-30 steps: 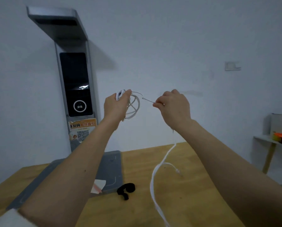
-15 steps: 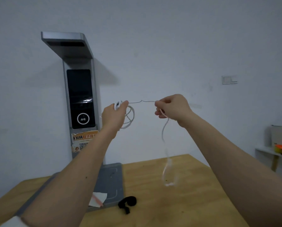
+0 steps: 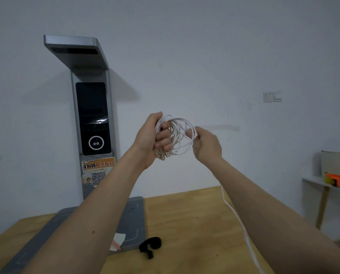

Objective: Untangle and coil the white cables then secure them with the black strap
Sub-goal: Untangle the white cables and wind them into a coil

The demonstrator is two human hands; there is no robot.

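I hold a coil of white cable (image 3: 178,133) up in front of me, well above the table. My left hand (image 3: 152,138) grips one side of the coil, fingers curled through the loops, and a plug end pokes out below the fist. My right hand (image 3: 205,144) pinches the opposite side of the coil. A loose tail of the cable (image 3: 242,224) hangs down under my right forearm toward the table. The black strap (image 3: 150,246) lies curled on the wooden table (image 3: 194,224), below my hands.
A grey scanner stand (image 3: 92,119) with a dark screen rises at the left, its flat base (image 3: 133,220) on the table beside the strap. A slip of paper (image 3: 117,241) lies on that base. A small shelf (image 3: 327,183) with an orange object stands at the right wall.
My hands have come closer together. The stretch of cable pulled taut between them is now wound onto the coil, which is fuller, and the hanging tail has swung under my right arm.
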